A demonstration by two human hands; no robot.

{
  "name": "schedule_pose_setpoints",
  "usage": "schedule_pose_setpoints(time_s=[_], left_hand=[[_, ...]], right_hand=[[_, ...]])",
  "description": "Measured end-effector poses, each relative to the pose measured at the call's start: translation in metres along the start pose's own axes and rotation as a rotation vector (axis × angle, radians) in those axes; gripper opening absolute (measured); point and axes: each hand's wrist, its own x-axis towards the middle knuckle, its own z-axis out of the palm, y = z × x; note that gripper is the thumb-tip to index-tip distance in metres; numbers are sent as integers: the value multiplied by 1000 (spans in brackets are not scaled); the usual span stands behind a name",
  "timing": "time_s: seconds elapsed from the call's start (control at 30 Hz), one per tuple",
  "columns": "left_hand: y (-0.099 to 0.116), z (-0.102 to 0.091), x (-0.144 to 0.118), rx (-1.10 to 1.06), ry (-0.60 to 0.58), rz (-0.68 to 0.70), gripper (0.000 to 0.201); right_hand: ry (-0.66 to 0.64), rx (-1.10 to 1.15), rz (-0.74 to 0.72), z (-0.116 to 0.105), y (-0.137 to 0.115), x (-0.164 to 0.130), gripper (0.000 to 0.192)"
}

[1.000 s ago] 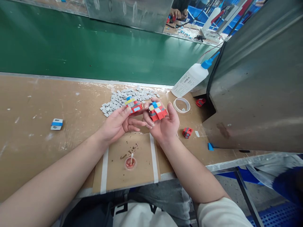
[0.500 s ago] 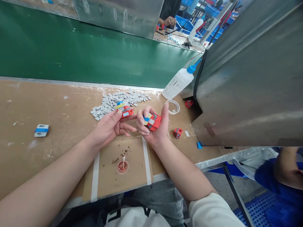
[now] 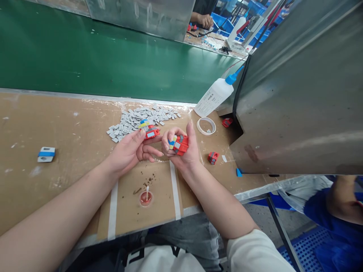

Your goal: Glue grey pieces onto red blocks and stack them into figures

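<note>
Between the thumb and fingers of my left hand (image 3: 133, 149) is a small red toy vehicle part (image 3: 152, 132) with grey windows and a yellow and blue end. A similar red toy part (image 3: 181, 144), its yellow and blue end toward the left, rests in the curled fingers of my right hand (image 3: 187, 155); that thumb points up, off the part. The two hands are close together above the table's front middle. Behind them lies a heap of small light grey plastic pieces (image 3: 133, 120). Below stands a little cup of reddish liquid (image 3: 146, 198) with a cotton swab (image 3: 147, 192) in it.
A white bottle with a blue nozzle (image 3: 214, 97) leans by a metal panel (image 3: 297, 94) at right. Near it are a tape roll (image 3: 200, 126) and a loose red part (image 3: 213, 157). A blue-banded white stack (image 3: 46, 154) lies left. Another person's hand (image 3: 204, 20) shows beyond the green strip (image 3: 85, 56).
My right hand has shifted slightly left toward the left hand, and the red part in it has turned a little. The left hand keeps its hold on its part.
</note>
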Motion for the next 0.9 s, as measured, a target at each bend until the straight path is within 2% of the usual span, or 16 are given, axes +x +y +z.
schedule_pose_setpoints(time_s=[0.23, 0.4, 0.47, 0.57, 0.67, 0.77, 0.9], left_hand=[[1, 2, -1, -6, 3, -9, 43], [3, 7, -2, -31, 63, 1, 41], [6, 9, -3, -93, 73, -23, 44], [11, 12, -7, -189, 48, -61, 48], [15, 13, -12, -252, 10, -65, 40], [19, 12, -17, -302, -9, -41, 29], [21, 10, -17, -315, 33, -27, 26]], right_hand=[[59, -22, -18, 0, 0, -1, 76], [256, -68, -186, 2, 0, 2, 71], [285, -40, -229, 3, 1, 2, 66], [242, 47, -198, 3, 4, 3, 49], [215, 83, -159, 2, 8, 3, 33], [188, -9, -174, 0, 13, 1, 41], [113, -351, -364, -1, 17, -7, 48]])
